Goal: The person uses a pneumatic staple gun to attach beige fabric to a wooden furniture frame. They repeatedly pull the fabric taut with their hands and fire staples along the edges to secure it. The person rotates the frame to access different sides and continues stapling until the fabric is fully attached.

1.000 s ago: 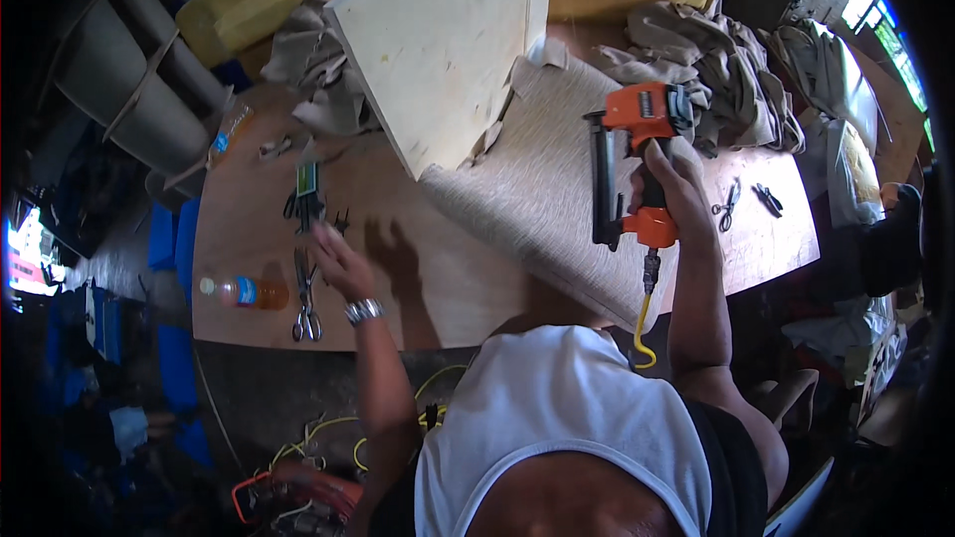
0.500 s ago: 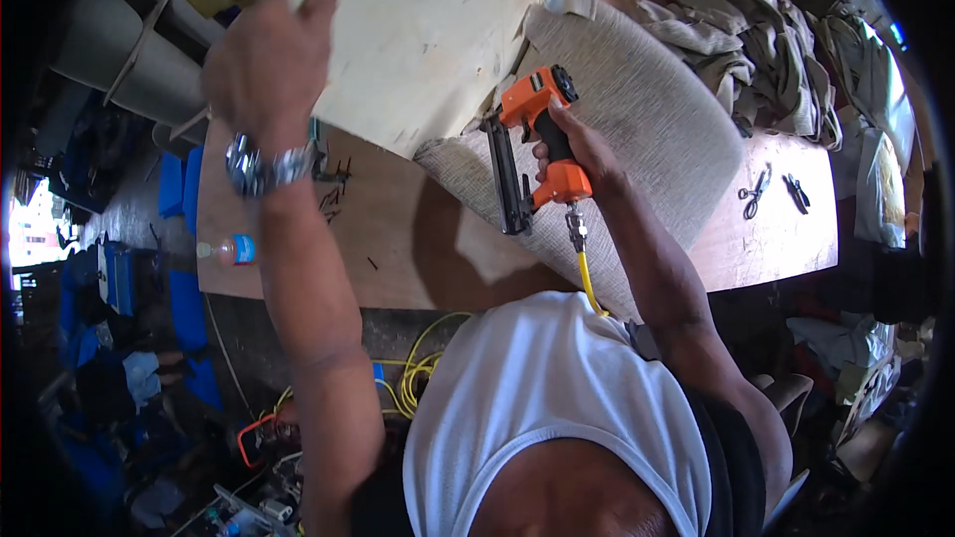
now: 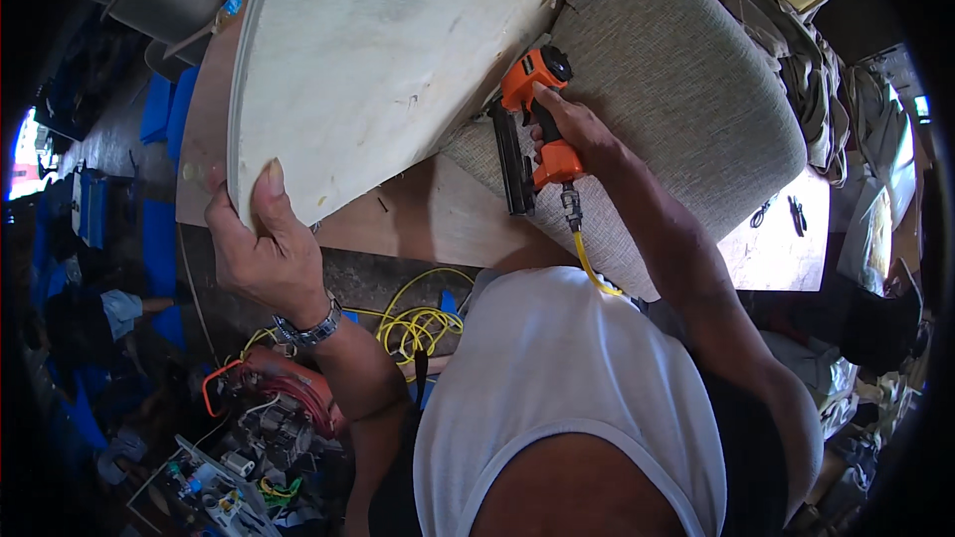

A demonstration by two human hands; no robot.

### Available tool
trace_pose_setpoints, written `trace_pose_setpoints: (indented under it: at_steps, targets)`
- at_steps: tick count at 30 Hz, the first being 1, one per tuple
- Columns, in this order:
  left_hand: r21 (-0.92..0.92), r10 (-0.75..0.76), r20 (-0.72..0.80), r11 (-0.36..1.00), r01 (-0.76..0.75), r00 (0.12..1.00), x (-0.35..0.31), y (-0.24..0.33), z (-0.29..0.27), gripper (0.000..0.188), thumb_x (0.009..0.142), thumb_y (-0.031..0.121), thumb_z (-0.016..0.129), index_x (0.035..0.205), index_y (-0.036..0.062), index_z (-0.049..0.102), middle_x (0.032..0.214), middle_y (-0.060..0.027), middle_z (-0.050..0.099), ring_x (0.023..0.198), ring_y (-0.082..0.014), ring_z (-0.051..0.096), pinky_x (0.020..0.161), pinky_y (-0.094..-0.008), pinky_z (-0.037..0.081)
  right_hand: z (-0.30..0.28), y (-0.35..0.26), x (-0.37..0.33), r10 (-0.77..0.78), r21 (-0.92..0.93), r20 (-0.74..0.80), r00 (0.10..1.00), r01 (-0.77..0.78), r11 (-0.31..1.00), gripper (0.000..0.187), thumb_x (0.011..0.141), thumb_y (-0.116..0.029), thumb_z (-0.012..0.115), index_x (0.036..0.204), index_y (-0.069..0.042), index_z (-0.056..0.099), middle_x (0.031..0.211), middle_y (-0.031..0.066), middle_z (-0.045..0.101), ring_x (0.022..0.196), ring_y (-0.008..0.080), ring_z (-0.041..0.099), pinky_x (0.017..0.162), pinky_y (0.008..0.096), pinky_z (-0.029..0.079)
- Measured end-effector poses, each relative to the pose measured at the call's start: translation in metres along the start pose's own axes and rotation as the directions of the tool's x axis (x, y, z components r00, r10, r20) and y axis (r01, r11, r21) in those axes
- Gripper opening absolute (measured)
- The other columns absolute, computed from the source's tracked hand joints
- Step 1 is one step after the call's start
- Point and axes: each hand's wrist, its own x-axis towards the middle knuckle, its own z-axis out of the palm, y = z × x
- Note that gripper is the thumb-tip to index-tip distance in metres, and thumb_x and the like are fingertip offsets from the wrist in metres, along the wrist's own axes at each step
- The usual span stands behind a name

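My left hand point(image 3: 267, 249) grips the near left corner of a large pale board point(image 3: 358, 80), thumb on its face and fingers around the edge. In my right hand point(image 3: 579, 131) is an orange and black pneumatic staple gun point(image 3: 557, 161), its handle wrapped by my fingers. A yellow air hose point(image 3: 591, 267) runs from the handle's base toward my body. The gun's nose is at the seam where the board meets a grey-beige upholstered piece point(image 3: 686, 89); whether it touches is hidden. This padded piece lies on the plywood table point(image 3: 338, 224), to the right of the board.
Scissors point(image 3: 760, 213) and black pliers point(image 3: 798, 216) lie on the table's right end. Crumpled fabric point(image 3: 816, 89) is heaped at the far right. Coiled yellow hose point(image 3: 423, 328) and a red-orange machine point(image 3: 284, 378) sit on the floor at left. Blue objects stand beyond the table's left edge.
My left hand has come down from over the board and closed on its near left corner. Board and upholstered piece have shifted and turned on the table. The staple gun stays in my right hand.
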Motion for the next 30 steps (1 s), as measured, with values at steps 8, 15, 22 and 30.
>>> trace_pose_setpoints:
  at_steps: [8,15,22,30]
  targets:
    - [-0.056,-0.029,-0.008,0.998,0.028,1.0,-0.016,-0.018,-0.002,0.039,0.097,0.036,0.073,0.105,-0.0017,0.07,0.087,-0.0144,0.075,0.073,-0.0238,0.073,0.064,-0.0354,0.056,0.027,-0.009,0.0,0.009,-0.023,-0.053,0.999,-0.01,1.0,0.055,0.1,-0.057,0.059,0.112,-0.004,0.057,0.076,0.0033,0.062,0.06,0.0132,0.062,0.055,0.0311,0.057]
    - [-0.07,-0.054,0.02,0.996,0.056,0.998,-0.016,-0.029,-0.006,0.037,0.097,0.036,0.074,0.103,-0.0003,0.069,0.086,-0.0141,0.074,0.071,-0.0261,0.072,0.062,-0.0367,0.055,0.014,-0.001,-0.004,0.065,-0.015,0.03,0.997,-0.065,0.998,0.061,0.099,-0.059,0.058,0.117,-0.001,0.057,0.076,0.0039,0.061,0.062,0.0147,0.064,0.057,0.0329,0.058]
    - [-0.088,-0.073,0.02,0.993,0.075,0.997,-0.018,-0.023,-0.011,0.036,0.095,0.035,0.076,0.102,-0.0006,0.069,0.085,-0.0137,0.074,0.071,-0.0266,0.072,0.061,-0.0358,0.055,0.046,-0.004,-0.025,0.076,-0.011,0.0,0.997,-0.076,0.997,0.057,0.095,-0.063,0.065,0.106,-0.008,0.059,0.072,0.0016,0.061,0.057,0.0121,0.064,0.053,0.0307,0.058]
    - [-0.04,-0.019,0.013,0.999,0.019,1.0,-0.007,-0.008,-0.004,0.035,0.094,0.034,0.077,0.102,0.0004,0.07,0.087,-0.0145,0.075,0.073,-0.0295,0.074,0.062,-0.0394,0.056,0.053,0.016,-0.008,0.093,0.085,-0.049,0.994,-0.089,0.992,0.059,0.098,-0.06,0.059,0.11,-0.003,0.058,0.077,0.0044,0.06,0.063,0.0164,0.063,0.058,0.0357,0.058]
